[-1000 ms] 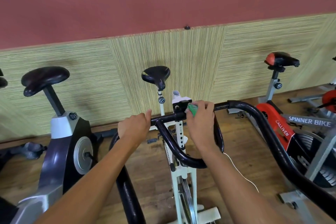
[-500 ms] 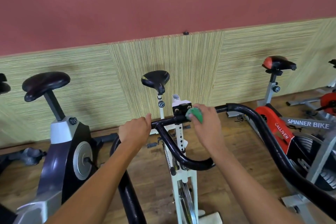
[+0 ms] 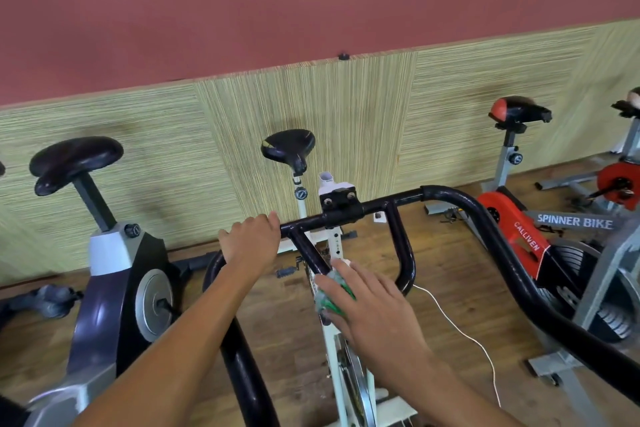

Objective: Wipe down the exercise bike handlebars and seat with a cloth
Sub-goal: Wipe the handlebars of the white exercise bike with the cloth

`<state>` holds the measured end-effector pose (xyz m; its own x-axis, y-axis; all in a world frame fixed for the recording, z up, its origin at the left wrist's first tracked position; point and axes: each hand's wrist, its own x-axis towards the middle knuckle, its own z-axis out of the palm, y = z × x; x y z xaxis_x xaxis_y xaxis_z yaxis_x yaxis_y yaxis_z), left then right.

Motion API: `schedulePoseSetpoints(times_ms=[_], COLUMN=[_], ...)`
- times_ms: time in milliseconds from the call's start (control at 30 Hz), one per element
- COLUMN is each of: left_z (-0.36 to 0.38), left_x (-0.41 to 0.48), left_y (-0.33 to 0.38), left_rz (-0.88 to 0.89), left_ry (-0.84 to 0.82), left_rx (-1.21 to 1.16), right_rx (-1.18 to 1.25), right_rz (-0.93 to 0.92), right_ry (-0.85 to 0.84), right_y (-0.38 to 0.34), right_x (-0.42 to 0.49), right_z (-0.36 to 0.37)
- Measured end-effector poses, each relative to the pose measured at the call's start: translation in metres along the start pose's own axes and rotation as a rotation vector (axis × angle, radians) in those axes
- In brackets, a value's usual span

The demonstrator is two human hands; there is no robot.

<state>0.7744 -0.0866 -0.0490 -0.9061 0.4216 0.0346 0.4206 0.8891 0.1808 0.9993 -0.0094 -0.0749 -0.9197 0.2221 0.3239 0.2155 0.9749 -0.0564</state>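
in the centre of the frame the black tubular steel handlebars [image 3: 377, 206] of a white-framed exercise bike [image 3: 349, 374] spread left and right, with an inner loop dropping toward the lower middle. the left hand [image 3: 251, 241] is curled round the left end of the crossbar, knuckles up, gripping it. the right hand [image 3: 372, 305] lies just below centre with its fingers fairly straight and together, pressing a crumpled green and white cloth [image 3: 334, 298] against the left leg of the inner loop; the cloth shows under the fingertips and partly over the bike's white post. the bike's black padded seat [image 3: 289, 146] stands above the handlebars in the picture, near the striped bamboo-look wall panel [image 3: 311, 97], untouched by either hand. at the right edge a red and grey exercise bike [image 3: 540, 229] carries white lettering "spinner bike" on its grey bar and "calliven" on its red cover. at the left stands a black and silver upright bike [image 3: 114, 274] with a wide black saddle. a thin white cord [image 3: 460, 329] trails across the wooden plank floor [image 3: 457, 274] at lower right.
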Motion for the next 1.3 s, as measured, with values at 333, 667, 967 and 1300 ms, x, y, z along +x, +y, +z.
schedulePoseSetpoints(times_ms=[333,667,967,1300], left_z=[0.022,0.021,0.025,0.026], left_x=[-0.021,-0.023,-0.023,-0.025], left_y=[0.067,0.073,0.073,0.073], left_rz=[0.054,0.061,0.053,0.065], left_ry=[-0.023,-0.029,0.013,0.027], left_rx=[-0.128,-0.08,-0.095,-0.093], right_rx=[0.115,0.802,1.391,2.164], right_rz=[0.157,0.936,1.164,1.199], right_ry=[0.012,-0.051,0.038,0.036], right_y=[0.013,0.074,0.065,0.098], right_x=[-0.03,0.043,0.019,0.036], right_z=[0.006,-0.02,-0.014,0.004])
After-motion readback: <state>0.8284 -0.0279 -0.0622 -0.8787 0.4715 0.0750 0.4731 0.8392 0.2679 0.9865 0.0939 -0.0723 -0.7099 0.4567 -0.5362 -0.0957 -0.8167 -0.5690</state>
